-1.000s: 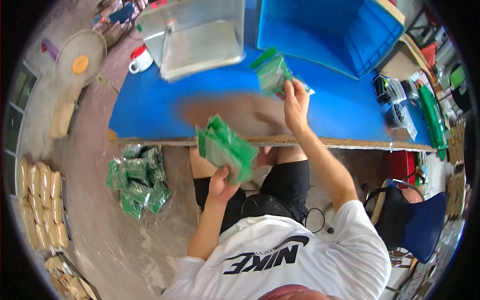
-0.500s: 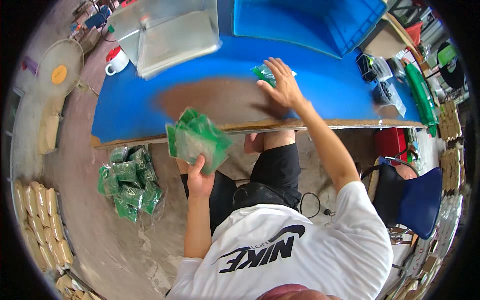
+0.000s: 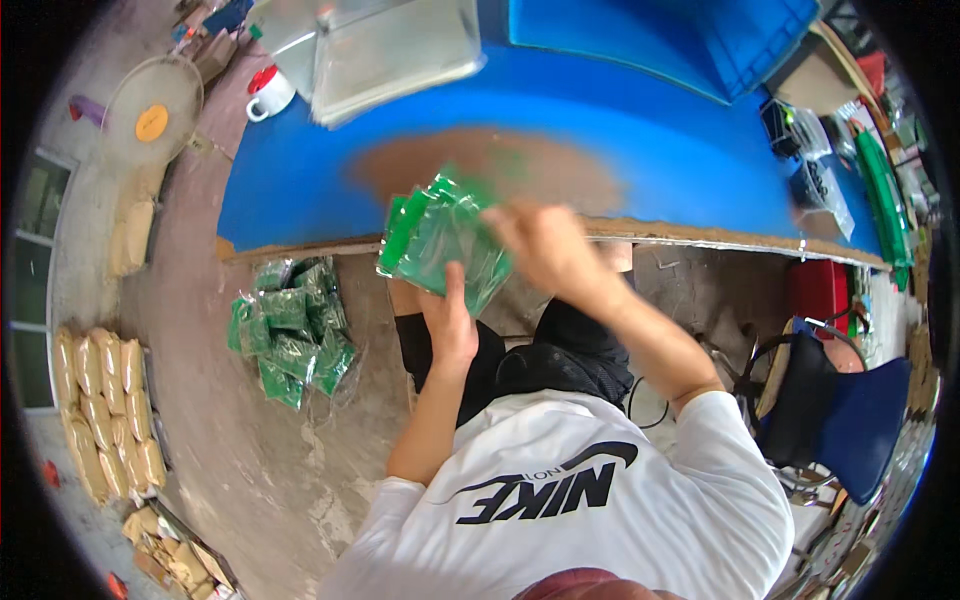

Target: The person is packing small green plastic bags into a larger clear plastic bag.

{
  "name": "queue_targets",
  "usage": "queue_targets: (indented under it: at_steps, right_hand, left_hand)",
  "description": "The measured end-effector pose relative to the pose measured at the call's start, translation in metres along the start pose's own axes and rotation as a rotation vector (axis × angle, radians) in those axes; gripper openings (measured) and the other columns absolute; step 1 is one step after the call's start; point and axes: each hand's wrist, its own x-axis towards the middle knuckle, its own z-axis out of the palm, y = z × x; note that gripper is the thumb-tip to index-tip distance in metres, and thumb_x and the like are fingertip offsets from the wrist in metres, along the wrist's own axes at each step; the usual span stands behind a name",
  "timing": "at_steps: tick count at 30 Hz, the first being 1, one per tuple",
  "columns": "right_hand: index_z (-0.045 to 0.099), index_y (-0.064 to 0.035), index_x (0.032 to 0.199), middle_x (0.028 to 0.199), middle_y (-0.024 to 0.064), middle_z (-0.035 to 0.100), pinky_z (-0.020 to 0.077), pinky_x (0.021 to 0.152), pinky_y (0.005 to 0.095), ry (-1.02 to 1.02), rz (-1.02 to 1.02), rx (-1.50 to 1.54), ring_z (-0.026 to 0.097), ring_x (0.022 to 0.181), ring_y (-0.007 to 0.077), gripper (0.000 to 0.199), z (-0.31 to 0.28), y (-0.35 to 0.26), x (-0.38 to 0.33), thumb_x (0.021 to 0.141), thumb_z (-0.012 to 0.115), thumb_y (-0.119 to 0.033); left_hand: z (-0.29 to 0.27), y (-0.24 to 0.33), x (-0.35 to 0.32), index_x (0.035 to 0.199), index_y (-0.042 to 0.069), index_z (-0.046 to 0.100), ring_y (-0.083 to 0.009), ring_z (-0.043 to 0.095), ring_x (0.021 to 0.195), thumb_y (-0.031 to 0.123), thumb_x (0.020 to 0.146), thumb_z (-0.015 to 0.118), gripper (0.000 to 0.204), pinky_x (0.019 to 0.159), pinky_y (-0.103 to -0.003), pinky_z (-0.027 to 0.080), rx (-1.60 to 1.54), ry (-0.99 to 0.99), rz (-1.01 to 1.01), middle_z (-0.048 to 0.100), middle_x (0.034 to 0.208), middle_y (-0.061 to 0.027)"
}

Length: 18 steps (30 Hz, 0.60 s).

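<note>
My left hand [image 3: 455, 325] is closed on a fanned stack of clear plastic bags with green parts [image 3: 450, 240], its thumb lying over the front. The stack is held up at the table's near edge, above my lap. Beside the stack's right side is my right hand [image 3: 550, 250], smeared by motion, so its fingers and anything in them cannot be made out. A blurred green patch [image 3: 510, 160] shows just above the stack, too smeared to name.
The blue tabletop [image 3: 300, 200] has a worn brown area. Translucent bin [image 3: 400, 50], blue crate [image 3: 620, 30] and red-lidded mug [image 3: 270, 95] stand at the back. Green packets [image 3: 295, 330] lie piled at lower left. A blue chair [image 3: 855, 420] stands right.
My right hand has come from the tabletop down and left to the stack. The green packet under it on the table no longer shows there. My left hand has lifted the stack slightly.
</note>
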Motion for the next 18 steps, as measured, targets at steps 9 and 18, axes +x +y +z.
queue_targets:
  at_steps: [9, 18]
  right_hand:
    - [0.031, -0.0026, 0.150, 0.137, 0.0253, 0.050, 0.0433, 0.106, 0.0434, 0.198, -0.240, 0.135, 0.056, 0.122, 0.0383, 0.095, -0.021, 0.036, 0.045, 0.073, 0.086, -0.017]
    - [0.033, -0.0042, 0.146, 0.129, 0.0271, 0.057, 0.0458, 0.100, 0.0488, -0.045, 0.027, 0.251, 0.054, 0.121, 0.0458, 0.084, 0.018, 0.095, 0.035, 0.077, 0.079, -0.020]
  left_hand:
    - [0.031, 0.036, 0.058, 0.131, 0.000, 0.057, -0.0218, 0.058, 0.114, 0.010, 0.089, 0.071, 0.046, 0.101, -0.036, 0.044, 0.775, -0.137, 0.228, 0.061, 0.127, -0.0100]
    - [0.039, 0.012, 0.139, 0.136, 0.001, 0.051, -0.0204, 0.056, 0.118, -0.002, 0.079, 0.078, 0.063, 0.105, -0.039, 0.043, 0.452, -0.612, 0.194, 0.059, 0.129, -0.0081]
